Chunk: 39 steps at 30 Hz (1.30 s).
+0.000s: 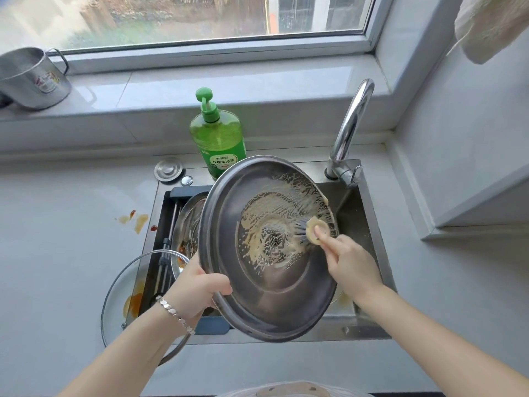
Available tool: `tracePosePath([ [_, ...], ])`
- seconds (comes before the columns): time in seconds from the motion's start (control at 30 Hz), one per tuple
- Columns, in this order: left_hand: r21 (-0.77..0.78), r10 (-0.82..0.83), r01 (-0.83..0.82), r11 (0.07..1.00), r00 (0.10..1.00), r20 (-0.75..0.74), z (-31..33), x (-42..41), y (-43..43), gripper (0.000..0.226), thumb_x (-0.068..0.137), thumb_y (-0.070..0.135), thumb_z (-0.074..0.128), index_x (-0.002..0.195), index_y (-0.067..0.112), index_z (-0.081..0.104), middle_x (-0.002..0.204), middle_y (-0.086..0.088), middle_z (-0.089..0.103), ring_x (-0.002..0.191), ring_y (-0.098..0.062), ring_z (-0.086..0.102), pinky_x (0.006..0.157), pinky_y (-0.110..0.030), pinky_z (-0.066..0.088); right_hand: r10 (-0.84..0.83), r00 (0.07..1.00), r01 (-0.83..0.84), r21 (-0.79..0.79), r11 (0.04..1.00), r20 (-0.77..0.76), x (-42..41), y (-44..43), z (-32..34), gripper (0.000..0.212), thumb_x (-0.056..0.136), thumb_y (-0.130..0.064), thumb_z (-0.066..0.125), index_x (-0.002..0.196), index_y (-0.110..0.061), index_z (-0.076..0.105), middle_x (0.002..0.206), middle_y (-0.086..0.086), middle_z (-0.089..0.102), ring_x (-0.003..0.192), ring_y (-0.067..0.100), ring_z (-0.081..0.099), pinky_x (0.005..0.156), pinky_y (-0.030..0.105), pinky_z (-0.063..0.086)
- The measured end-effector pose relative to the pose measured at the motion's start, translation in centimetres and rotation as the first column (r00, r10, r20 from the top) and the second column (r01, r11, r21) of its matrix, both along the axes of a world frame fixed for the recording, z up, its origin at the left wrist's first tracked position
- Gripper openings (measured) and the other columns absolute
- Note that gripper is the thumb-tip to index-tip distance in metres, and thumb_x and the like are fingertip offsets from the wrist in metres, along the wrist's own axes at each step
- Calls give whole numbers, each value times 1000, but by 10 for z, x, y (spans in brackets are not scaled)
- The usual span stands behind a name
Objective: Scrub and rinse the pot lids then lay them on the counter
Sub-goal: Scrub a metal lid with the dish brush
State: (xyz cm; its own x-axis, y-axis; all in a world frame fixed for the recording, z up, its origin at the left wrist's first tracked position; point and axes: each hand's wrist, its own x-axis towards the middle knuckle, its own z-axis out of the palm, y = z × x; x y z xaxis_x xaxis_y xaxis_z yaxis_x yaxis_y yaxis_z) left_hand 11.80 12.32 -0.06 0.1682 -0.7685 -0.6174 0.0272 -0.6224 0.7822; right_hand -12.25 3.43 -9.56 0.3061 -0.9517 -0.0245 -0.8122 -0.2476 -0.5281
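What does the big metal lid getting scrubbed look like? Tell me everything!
The metal lid is big, round and looks like dull grey steel, with a raised rim and ring-shaped steps inside. Its hollow side faces the camera, tilted, held over the sink. Yellowish foam covers its middle and upper right; the lower part is bare. The left hand grips its lower-left rim, and the right hand presses a brush against it.

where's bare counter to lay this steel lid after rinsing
Right of the sink, the counter is bare up to the wall. Left counter is free beyond the sauce stains, behind the glass lid. Crowded: the sink basin with another dish, and its back ledge with soap bottle and tap.
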Motion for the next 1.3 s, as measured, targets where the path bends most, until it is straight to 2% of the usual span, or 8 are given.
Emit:
tracePosePath([
  [0.33,0,5,-5,1000,997,-75,2,-5,1,46,50,2,55,96,8,54,62,-1,67,54,-12,66,55,-30,53,-189,980,192,39,981,-58,-10,-33,13,39,98,-25,42,134,-37,47,87,10,52,84,36,54,61,30,29],
  [0.5,0,55,-55,998,994,-97,1,-2,0,47,50,-1,56,97,5,56,64,-5,68,57,-20,67,57,-36,54,34,991,-26,68,997,-130,5,-15,17,39,98,-26,41,134,-40,44,83,-1,42,85,35,56,61,29,29],
  [0.6,28,169,-166,986,975,-148,-2,0,1,48,57,-8,58,103,4,53,77,-14,64,65,-30,64,50,-34,55,-201,979,191,193,963,34,-9,-25,8,39,98,-22,42,135,-30,47,91,7,55,91,30,56,68,29,36],
  [0.67,49,264,-260,964,939,-222,-5,-1,2,45,60,-16,55,102,2,53,79,-16,61,63,-32,60,47,-35,55,-528,808,403,410,818,259,-17,-26,1,39,96,-19,47,135,-22,49,106,7,60,89,19,54,76,25,40],
  [0.73,67,340,-336,940,893,-295,-7,-3,2,36,69,-24,50,96,-1,55,71,-16,64,55,-31,62,45,-38,55,-780,561,456,683,571,278,-16,-17,-6,38,90,-27,57,127,-16,54,102,5,61,64,11,48,54,23,40],
  [0.9,94,422,-415,905,842,-335,-17,-8,0,24,82,-22,39,89,-6,56,69,-18,67,54,-29,67,44,-36,54,-945,264,49,975,215,195,3,-3,-5,34,74,-45,69,91,-17,60,81,2,63,30,1,21,27,12,17],
  [1.1,123,439,-425,897,823,-361,-23,-31,6,17,85,-15,46,83,-7,60,69,-17,68,57,-27,68,49,-39,57,-908,352,23,968,251,227,17,-11,13,16,81,-21,69,82,-6,64,56,5,68,51,17,64,47,24,54],
  [1.3,83,386,-381,921,862,-328,-26,-9,6,22,90,19,53,110,11,57,97,-8,72,92,-25,68,66,-38,59,-827,468,38,928,370,310,-16,-27,12,15,83,-16,65,92,-5,67,66,4,71,60,18,68,58,25,54],
])
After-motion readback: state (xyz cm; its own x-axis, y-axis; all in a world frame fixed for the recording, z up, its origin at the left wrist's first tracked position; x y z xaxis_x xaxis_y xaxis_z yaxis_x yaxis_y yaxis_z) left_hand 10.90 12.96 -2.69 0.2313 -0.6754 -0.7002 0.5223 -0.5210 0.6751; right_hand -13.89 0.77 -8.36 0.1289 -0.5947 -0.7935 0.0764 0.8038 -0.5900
